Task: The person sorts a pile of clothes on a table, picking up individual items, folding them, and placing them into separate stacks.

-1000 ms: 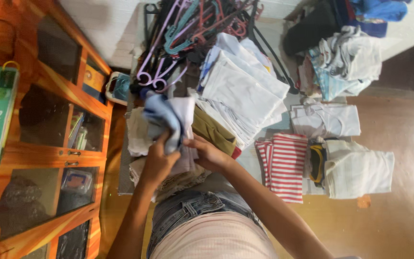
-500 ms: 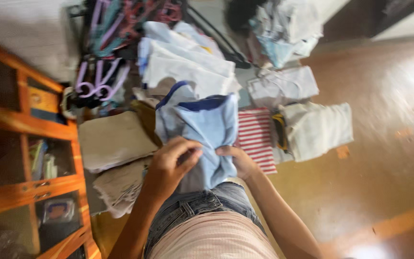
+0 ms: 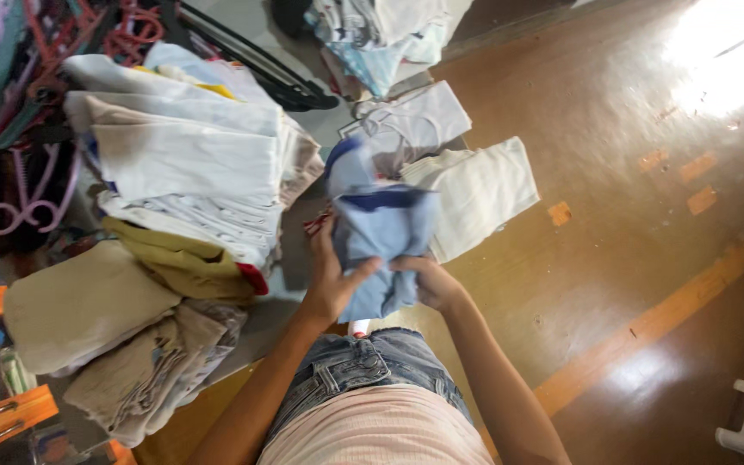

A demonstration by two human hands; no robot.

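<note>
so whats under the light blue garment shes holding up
Under the light blue garment, held by the left hand and right hand, a cream folded cloth and a white folded top show. A red-and-white scrap peeks out; the rest is covered.

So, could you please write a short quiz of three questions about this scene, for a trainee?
1. True or false: both hands grip the light blue garment.
2. Which lies right of that garment? A) cream folded cloth B) hangers C) olive garment
3. Fill in: the floor is ____ in colour.

Key: 1 true: left hand and right hand both hold it. 2 A. 3 brown.
</note>
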